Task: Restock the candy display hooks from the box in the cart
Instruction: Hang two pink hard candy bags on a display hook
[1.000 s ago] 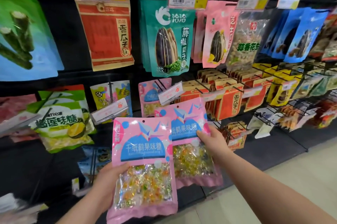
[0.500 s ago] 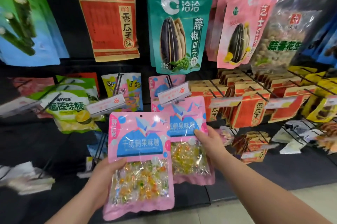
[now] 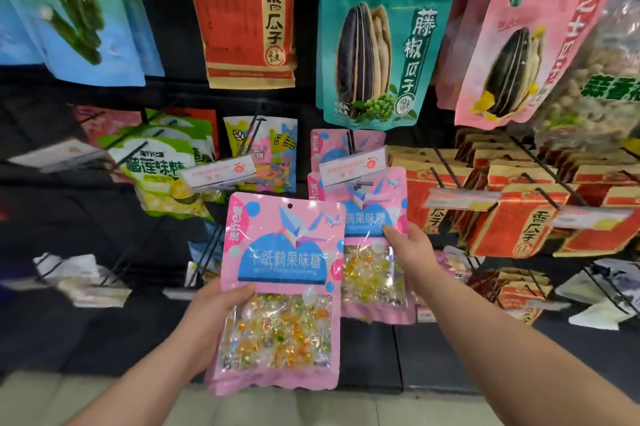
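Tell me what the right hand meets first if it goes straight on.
The right hand grips the candy bag at the hook; beyond it, probably the price tag above, though depth is unclear.

Black hook rack [image 3: 166,9] carries pink candy bags [image 3: 332,148], green candy bag [image 3: 156,165], red seed packs [image 3: 519,235]

Head-worn view, forward and down, close to the display hooks [image 3: 353,151].

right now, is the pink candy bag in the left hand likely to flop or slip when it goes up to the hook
Probably only mildly floppy: the pink candy bag keeps its top upright above the left hand gripping its side. Likely bottom-heavy, since the wrapped candies fill the lower half. Its glossy film may slip. The right hand holds the hanging bag.
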Tool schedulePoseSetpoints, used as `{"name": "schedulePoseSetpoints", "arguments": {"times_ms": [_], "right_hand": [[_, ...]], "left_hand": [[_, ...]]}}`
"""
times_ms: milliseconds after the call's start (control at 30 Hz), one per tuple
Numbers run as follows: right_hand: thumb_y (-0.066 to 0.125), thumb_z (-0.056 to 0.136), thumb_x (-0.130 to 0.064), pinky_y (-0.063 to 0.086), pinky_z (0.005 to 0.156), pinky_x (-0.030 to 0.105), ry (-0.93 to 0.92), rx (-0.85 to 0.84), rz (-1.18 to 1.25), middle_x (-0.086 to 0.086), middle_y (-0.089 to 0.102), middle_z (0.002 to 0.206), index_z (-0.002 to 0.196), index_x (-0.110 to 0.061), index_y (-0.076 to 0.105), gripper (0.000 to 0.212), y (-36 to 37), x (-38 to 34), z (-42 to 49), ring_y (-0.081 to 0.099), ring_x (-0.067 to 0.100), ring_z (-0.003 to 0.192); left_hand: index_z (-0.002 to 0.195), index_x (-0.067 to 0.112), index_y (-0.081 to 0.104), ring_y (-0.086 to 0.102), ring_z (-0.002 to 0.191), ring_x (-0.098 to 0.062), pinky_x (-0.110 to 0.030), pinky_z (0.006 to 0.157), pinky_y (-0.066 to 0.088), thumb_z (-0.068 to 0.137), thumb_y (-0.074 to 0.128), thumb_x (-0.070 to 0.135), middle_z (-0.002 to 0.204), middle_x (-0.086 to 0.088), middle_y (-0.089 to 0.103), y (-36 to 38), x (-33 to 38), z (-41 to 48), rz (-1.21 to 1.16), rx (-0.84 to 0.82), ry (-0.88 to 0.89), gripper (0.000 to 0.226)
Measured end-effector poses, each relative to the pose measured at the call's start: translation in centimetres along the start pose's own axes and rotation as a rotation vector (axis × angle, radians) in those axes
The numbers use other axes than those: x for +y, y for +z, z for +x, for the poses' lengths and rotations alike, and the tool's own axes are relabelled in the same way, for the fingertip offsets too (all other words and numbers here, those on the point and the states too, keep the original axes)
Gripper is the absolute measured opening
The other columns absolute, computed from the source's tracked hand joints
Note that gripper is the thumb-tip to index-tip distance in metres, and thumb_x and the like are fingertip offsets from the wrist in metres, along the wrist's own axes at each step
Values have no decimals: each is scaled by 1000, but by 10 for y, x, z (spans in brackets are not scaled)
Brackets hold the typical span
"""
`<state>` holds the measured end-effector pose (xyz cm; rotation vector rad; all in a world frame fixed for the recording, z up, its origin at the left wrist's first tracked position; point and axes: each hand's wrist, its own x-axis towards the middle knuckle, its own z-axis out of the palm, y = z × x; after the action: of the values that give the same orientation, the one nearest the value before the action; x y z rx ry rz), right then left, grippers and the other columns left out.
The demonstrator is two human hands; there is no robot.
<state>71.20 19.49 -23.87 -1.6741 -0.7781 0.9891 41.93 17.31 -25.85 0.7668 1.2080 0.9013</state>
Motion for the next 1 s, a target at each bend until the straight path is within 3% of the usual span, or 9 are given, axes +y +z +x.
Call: {"name": "schedulePoseSetpoints", "arguments": {"times_ms": [200, 267, 367, 433, 633, 733, 833, 900, 1000], "right_hand": [[54, 97, -21, 41, 82, 35, 36, -24, 15, 13, 54, 123, 136, 2, 42, 47, 8, -1, 37, 53, 32, 108], [56, 96, -22, 45, 76, 33, 79, -34, 56, 13, 54, 127, 140, 1, 39, 53, 10, 1, 46, 54, 32, 105], [60, 94, -25, 50, 88, 44, 105, -30, 45, 14, 57, 123, 138, 0, 43, 54, 11, 7, 58, 58, 31, 105], [61, 93, -25, 46, 96, 40, 105, -30, 17, 13, 57, 129, 135, -1, 47, 51, 10, 9, 62, 57, 30, 109], [60, 93, -30, 37, 99, 29, -50, 3, -202, 11, 54, 135, 135, -6, 48, 49, 4, 17, 45, 51, 21, 118], [47, 97, -42, 45, 94, 33, 60, -182, -102, 4, 66, 122, 118, -15, 58, 36, -4, 33, 10, 60, 16, 107], [45, 98, -38, 53, 72, 25, 167, -374, 4, -8, 75, 90, 104, -18, 64, 29, -9, 46, -31, 71, 8, 86], [52, 96, -25, 52, 62, 20, 90, -342, 22, -7, 74, 83, 104, -14, 62, 17, -11, 54, -45, 70, 6, 76], [56, 95, -19, 57, 72, 34, 9, -225, 55, 4, 73, 92, 104, -15, 61, 11, -14, 54, -50, 70, 18, 83]], "left_hand": [[107, 8, 68, 70, 88, -36, -44, 78, 53, 81, 65, 3, 99, -19, 74, 7, -9, 7, 2, 34, 17, 26], [108, 6, 69, 69, 92, -37, -48, 87, 52, 70, 72, 11, 100, -18, 74, 8, -13, 8, 39, 45, 36, 38], [108, 8, 71, 68, 100, -38, -54, 97, 47, 65, 70, 19, 103, -16, 74, 10, -18, 9, 60, 32, 41, 44], [106, 11, 72, 67, 102, -39, -55, 97, 47, 65, 70, 20, 104, -15, 74, 12, -22, 10, 60, 34, 31, 42], [108, 8, 68, 69, 98, -36, -47, 88, 52, 72, 72, 10, 101, -14, 74, 24, -27, 14, 54, -17, 1, 36], [108, 7, 67, 71, 92, -32, -43, 81, 53, 76, 66, 8, 101, -16, 74, 35, -27, 18, 33, -36, -15, 32], [107, 6, 66, 72, 85, -27, -36, 71, 55, 69, 67, 12, 97, -14, 75, 50, -28, 22, 12, -78, -27, 39], [106, 6, 66, 72, 80, -25, -31, 63, 57, 75, 66, 6, 90, -11, 76, 61, -29, 23, 4, -108, -47, 30], [111, 5, 65, 70, 88, -30, -37, 74, 58, 84, 63, 2, 98, -15, 74, 74, -29, 27, 20, -110, -66, 28]]}}
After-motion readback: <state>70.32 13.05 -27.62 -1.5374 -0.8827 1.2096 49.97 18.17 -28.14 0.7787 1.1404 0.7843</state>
